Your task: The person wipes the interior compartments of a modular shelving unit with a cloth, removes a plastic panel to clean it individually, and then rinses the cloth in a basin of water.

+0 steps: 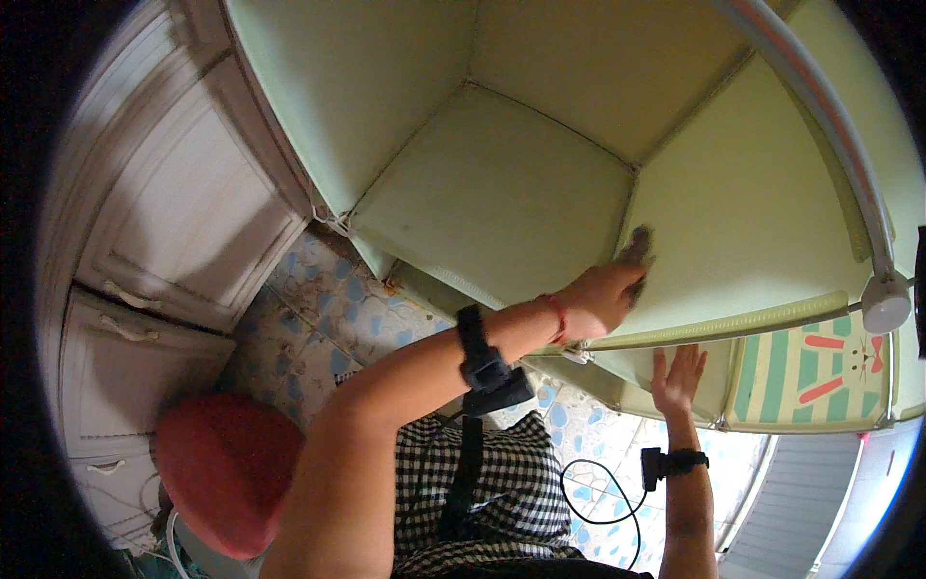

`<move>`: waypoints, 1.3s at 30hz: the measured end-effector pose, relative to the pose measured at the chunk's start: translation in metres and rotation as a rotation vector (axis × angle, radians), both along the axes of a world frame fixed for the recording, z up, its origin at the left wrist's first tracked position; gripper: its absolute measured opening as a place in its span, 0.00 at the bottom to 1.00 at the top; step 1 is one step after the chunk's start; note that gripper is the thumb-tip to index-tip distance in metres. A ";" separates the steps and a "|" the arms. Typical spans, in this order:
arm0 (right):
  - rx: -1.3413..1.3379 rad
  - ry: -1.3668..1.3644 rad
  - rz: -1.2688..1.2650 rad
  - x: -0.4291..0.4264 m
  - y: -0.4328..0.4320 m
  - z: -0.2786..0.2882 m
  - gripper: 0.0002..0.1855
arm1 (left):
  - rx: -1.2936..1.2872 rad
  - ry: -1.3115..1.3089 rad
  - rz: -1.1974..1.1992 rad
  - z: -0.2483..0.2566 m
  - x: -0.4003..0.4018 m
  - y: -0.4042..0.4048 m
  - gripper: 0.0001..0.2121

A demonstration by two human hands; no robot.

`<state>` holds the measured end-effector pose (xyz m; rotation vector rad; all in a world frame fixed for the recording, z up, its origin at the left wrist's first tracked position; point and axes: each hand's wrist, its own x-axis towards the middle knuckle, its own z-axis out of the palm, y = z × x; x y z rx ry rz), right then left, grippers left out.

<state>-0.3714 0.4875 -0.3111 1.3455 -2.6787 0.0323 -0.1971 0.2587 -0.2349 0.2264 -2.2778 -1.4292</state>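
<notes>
A light green panelled cabinet (499, 181) stands in front of me, its inside showing. My left hand (608, 293) reaches into it, beside the right inner panel (731, 210). The fingers are blurred and dark, so whether they hold something cannot be told. A red string bracelet is on that wrist. My right hand (678, 376) is on the outer side of the same panel, fingers extended and apart, with nothing seen in it. A striped panel with a cartoon animal (810, 376) is to its right. Black straps with small devices circle both forearms.
Whitish wooden drawers and doors (195, 188) with handles stand at the left. A red rounded object (228, 474) is at lower left. A grey curved tube (832, 123) arches at upper right. A black cable (600, 517) hangs near my right forearm, above the patterned tile floor (347, 304).
</notes>
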 end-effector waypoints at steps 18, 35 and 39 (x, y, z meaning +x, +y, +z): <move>-0.050 -0.002 0.040 0.007 -0.004 0.005 0.37 | -0.162 -0.122 0.031 0.015 -0.055 -0.041 0.12; 0.010 -0.066 0.017 0.006 -0.005 0.007 0.38 | -0.185 -0.202 0.096 -0.026 -0.071 -0.054 0.11; 0.007 -0.097 0.006 0.004 -0.002 0.007 0.38 | -0.042 0.008 -0.007 0.015 -0.026 -0.020 0.05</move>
